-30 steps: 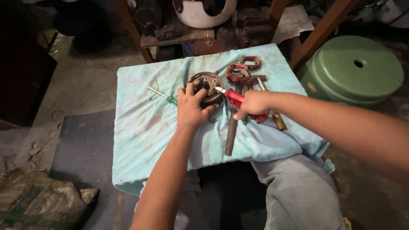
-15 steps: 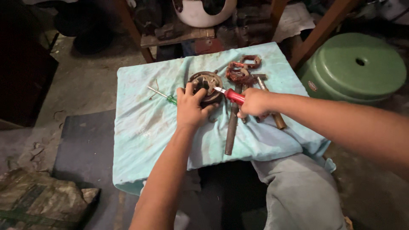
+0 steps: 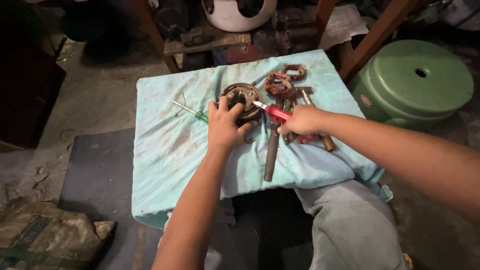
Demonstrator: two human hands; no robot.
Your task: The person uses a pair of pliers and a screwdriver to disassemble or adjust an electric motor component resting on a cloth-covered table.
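A round rusty metal part [image 3: 241,97] lies on a light blue cloth [image 3: 175,150] over a small table. My left hand [image 3: 225,125] grips the near edge of this round part. My right hand [image 3: 302,122] holds a red-handled screwdriver [image 3: 274,112] whose tip touches the part's top. A long dark metal rod [image 3: 271,150] lies on the cloth just below my right hand. Rusty copper coils [image 3: 282,82] rest beside the round part.
A small green-handled screwdriver [image 3: 192,113] lies left of my left hand. A hammer-like tool [image 3: 312,112] lies under my right hand. A green plastic stool [image 3: 417,82] stands at right. Cluttered wooden shelf parts [image 3: 225,40] sit behind the table. My grey-trousered knee [image 3: 350,225] is below.
Both hands stay on the round part and screwdriver; the view has shifted only slightly.
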